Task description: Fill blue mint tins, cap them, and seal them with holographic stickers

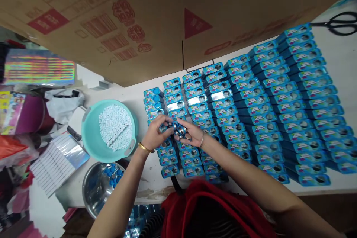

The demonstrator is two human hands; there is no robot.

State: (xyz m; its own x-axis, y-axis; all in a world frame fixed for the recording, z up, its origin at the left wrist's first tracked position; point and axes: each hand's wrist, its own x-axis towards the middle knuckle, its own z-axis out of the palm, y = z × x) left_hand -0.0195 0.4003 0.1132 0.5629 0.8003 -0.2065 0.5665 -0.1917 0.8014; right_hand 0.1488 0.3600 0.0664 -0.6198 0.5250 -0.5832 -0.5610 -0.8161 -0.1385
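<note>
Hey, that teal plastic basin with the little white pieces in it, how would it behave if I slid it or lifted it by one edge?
The teal plastic basin looks wide and shallow, so it probably slides flat without tipping. Its heap of small white pieces seems loose and would likely shift or spill if one edge is lifted. Thin plastic and small contents suggest it is fairly light, perhaps flexing slightly.

No wording can be read. The far cardboard box (pixel 178 15) bears red printed marks, a red triangle and barcode-like stripes; the blue tins (pixel 279 108) carry labels too small to make out.
</note>
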